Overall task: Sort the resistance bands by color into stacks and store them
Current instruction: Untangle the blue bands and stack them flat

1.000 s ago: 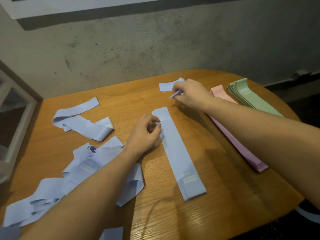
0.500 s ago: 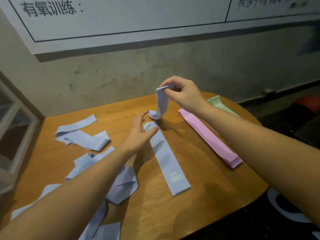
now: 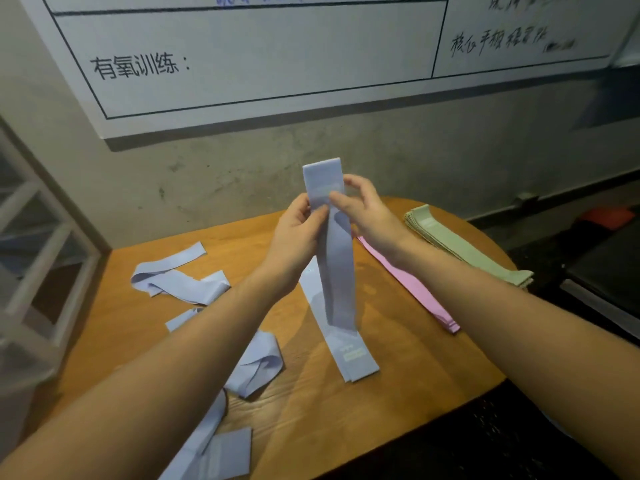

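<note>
A light blue resistance band hangs upright above the wooden table. My left hand and my right hand both pinch it near its top end. Below it a flat blue band stack lies on the table. Loose blue bands are scattered at the left, and one more blue band lies crumpled near my left forearm. A pink stack and a green stack lie at the right.
A grey concrete wall with a whiteboard rises behind the table. A white frame with glass stands at the left. The table's rounded edge runs at the right and front, with dark floor beyond.
My right hand lifted the blue band off the table and raised it upright. My left hand left the flat stack and now pinches the raised band too. The camera tilted up.
</note>
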